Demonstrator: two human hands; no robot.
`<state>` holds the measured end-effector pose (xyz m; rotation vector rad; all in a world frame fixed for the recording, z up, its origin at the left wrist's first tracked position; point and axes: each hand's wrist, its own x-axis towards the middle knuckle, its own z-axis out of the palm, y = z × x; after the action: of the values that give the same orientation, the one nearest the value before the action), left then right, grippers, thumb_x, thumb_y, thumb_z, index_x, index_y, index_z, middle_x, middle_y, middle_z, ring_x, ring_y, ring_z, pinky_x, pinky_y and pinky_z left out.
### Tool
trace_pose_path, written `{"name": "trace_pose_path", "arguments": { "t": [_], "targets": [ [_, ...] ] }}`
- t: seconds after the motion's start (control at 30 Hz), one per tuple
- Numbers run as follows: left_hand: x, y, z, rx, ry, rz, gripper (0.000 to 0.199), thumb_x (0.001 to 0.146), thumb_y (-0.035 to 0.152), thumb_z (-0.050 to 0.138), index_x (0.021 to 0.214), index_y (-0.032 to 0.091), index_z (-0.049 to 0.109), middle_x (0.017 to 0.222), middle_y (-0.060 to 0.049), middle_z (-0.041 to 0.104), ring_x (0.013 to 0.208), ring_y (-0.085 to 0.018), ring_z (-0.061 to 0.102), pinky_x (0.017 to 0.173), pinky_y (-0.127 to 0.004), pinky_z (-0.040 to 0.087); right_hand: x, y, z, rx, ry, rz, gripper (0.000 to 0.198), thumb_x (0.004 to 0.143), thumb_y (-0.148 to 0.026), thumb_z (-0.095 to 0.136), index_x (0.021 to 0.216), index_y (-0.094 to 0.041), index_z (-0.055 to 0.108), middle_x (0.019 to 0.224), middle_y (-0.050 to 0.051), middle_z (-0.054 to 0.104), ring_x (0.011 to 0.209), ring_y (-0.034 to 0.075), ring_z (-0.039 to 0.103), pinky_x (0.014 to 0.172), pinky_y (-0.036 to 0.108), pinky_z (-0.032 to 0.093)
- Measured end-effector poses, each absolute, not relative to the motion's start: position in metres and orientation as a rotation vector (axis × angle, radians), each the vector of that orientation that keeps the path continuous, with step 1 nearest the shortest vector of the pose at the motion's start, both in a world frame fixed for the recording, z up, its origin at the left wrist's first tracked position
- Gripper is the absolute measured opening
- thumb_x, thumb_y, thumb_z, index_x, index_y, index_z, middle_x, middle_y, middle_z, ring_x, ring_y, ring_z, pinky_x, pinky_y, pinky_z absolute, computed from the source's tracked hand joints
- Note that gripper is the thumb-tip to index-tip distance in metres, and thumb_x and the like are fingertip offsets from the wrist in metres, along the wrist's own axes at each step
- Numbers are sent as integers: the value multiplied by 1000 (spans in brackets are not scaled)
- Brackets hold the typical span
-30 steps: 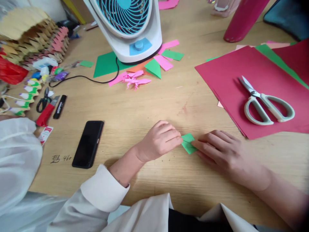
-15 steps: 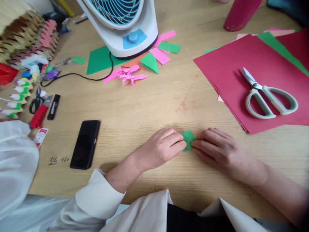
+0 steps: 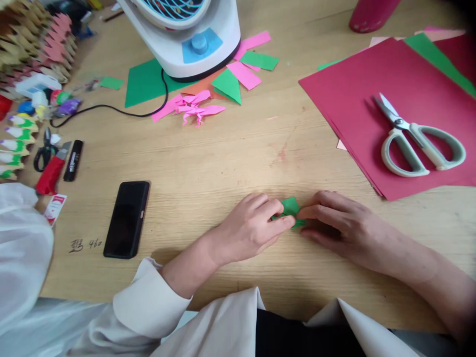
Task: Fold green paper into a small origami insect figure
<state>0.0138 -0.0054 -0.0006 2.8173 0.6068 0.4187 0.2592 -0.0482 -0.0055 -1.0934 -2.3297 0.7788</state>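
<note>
A small folded piece of green paper (image 3: 290, 206) lies on the wooden table between my two hands. My left hand (image 3: 256, 223) is closed on its left side, with thumb and index finger at the lower fold. From the right, my right hand (image 3: 334, 223) pinches the paper's right edge with its fingertips; the thumb is just below. Part of the paper is hidden under the fingers. Grey-handled scissors (image 3: 420, 136) rest on red paper sheets (image 3: 345, 99) beyond my right hand.
A black phone (image 3: 127, 219) lies to the left. Farther left are a red utility knife (image 3: 52, 171), a black marker (image 3: 73, 160) and small black scissors (image 3: 45, 151). A white fan (image 3: 201, 44) stands at the back, with pink folded paper (image 3: 197, 106) and green paper pieces in front.
My left thumb and fingers have shifted right across the green paper, covering more of its lower part. My right fingers have lifted and curled slightly. The whole view has tilted down a little.
</note>
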Motion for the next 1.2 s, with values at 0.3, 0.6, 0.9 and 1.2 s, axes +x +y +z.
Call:
{"name": "trace_pose_path", "arguments": {
  "t": [0.3, 0.6, 0.9, 1.2],
  "targets": [
    [13, -6, -1, 2838, 603, 427, 17, 98, 24, 51, 106, 25, 66, 95, -4, 60, 86, -17, 49, 78, -31, 41, 258, -50, -5, -1138, -2357, 693, 18, 97, -23, 55, 113, -22, 63, 98, 6, 58, 88, 19, 58, 79, 35, 47],
    [13, -5, -1, 2788, 566, 451, 15, 98, 21, 51, 101, 16, 66, 90, -5, 66, 84, -17, 52, 78, -32, 46, 253, -50, -6, -1106, -2397, 567, 13, 97, -20, 52, 103, -20, 64, 90, 5, 57, 81, 19, 57, 75, 35, 44],
    [12, -9, -4, 2649, 678, 583, 13, 96, 18, 54, 92, 14, 66, 89, -6, 65, 80, -16, 54, 77, -31, 47, 246, -52, -5, -1141, -2397, 492, 9, 95, -19, 56, 98, -17, 64, 87, 7, 58, 81, 20, 55, 75, 36, 44],
    [18, -12, -5, 2591, 798, 586, 15, 96, 19, 53, 88, 16, 66, 85, -4, 63, 81, -15, 56, 78, -30, 47, 241, -54, -7, -1237, -2308, 521, 7, 94, -19, 57, 93, -18, 63, 86, 4, 58, 78, 18, 55, 75, 34, 43]
  ]
}}
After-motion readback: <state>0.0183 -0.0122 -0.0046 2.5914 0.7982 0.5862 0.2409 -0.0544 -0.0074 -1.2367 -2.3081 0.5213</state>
